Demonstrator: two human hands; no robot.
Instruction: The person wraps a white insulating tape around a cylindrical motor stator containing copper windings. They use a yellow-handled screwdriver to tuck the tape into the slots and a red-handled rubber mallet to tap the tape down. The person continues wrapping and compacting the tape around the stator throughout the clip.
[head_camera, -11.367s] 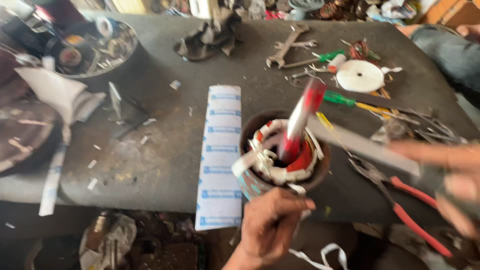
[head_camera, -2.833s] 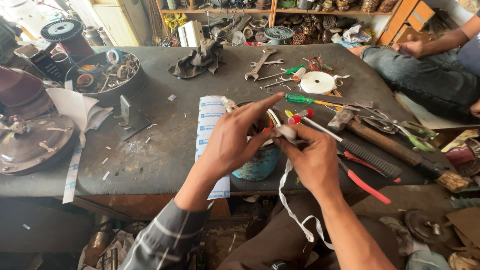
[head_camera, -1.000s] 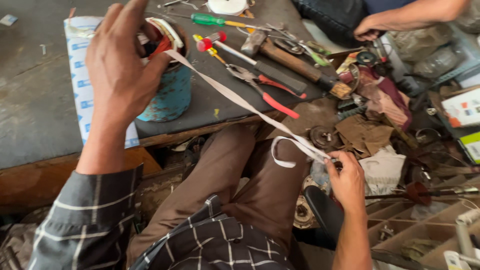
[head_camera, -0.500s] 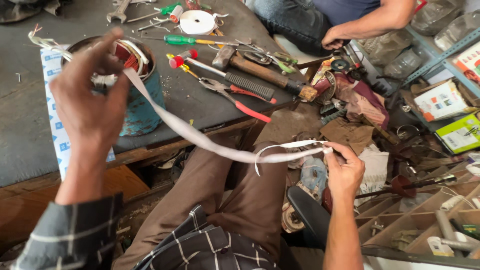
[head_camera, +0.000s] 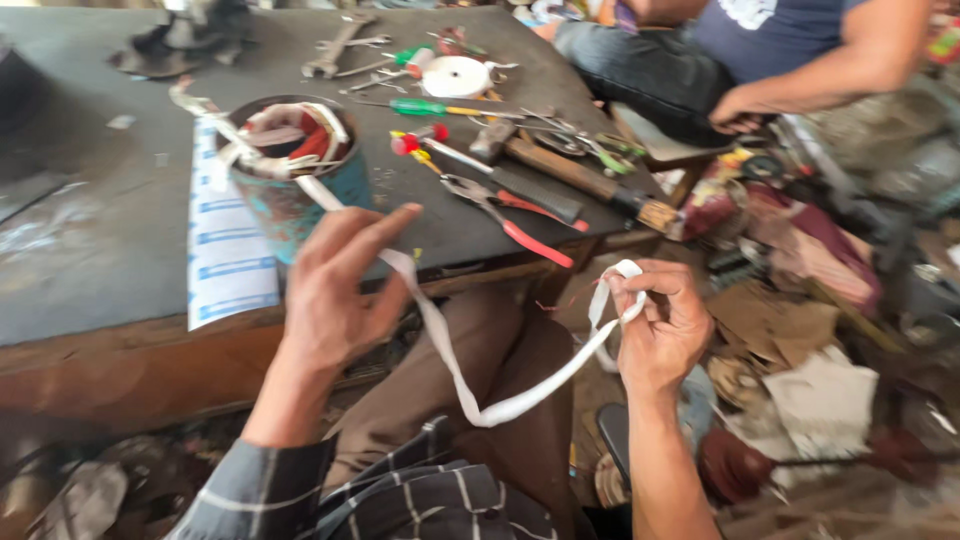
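Nearest me, my right hand (head_camera: 665, 325) at 4 o'clock is curled shut around the free end of the white tape (head_camera: 470, 385), which sags in a loop over my lap. My left hand (head_camera: 340, 285) is mostly open, the tape running under its fingers. Farther out at 11 o'clock, the tape reaches the teal stator (head_camera: 285, 165) on the bench (head_camera: 90, 250), pliers (head_camera: 510, 210) at 1 o'clock.

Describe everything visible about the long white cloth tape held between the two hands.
The long white cloth tape is flat, narrow and looks woven. It runs from the windings inside the round teal metal housing on the dark workbench, passes under the left hand, sags in a slack loop over the lap, then rises to the right hand, which pinches its looped end.
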